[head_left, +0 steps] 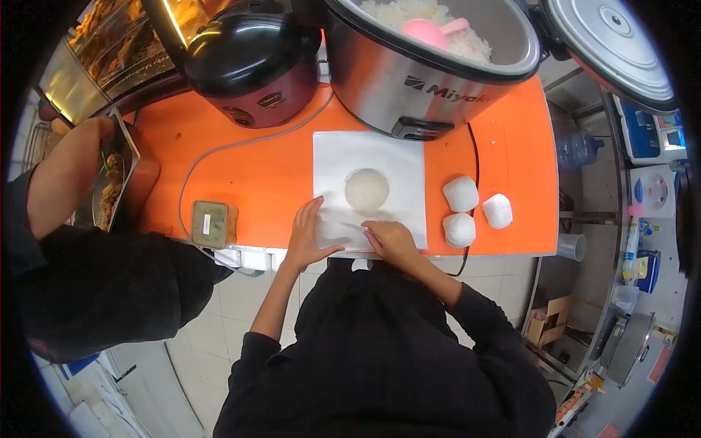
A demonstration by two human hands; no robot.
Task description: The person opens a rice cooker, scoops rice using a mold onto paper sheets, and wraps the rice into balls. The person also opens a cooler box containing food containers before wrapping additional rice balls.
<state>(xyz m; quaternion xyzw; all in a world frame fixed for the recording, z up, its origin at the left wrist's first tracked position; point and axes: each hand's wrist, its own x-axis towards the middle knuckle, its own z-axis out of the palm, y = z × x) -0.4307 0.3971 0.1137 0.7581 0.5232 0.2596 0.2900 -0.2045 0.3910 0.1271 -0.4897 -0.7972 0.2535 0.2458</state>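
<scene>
A white paper sheet (332, 164) lies on the orange table, with a round, flat mound of rice (366, 190) on it. My left hand (308, 232) rests at the sheet's lower left edge, fingers spread and holding nothing. At the lower middle of the sheet, just below the rice, my right hand (392, 239) has its fingers pinched together on the near part of the paper, which looks translucent there. Three white wrapped bundles (461, 194) sit on the table to the right of the sheet.
A large rice cooker (409, 80) with rice and a pink scoop (434, 32) stands behind the sheet. Left of it are a smaller dark cooker (255, 58) and a green-lidded box (210, 224). A co-worker's arm (66, 175) reaches into a metal tray at far left. Cables cross the table.
</scene>
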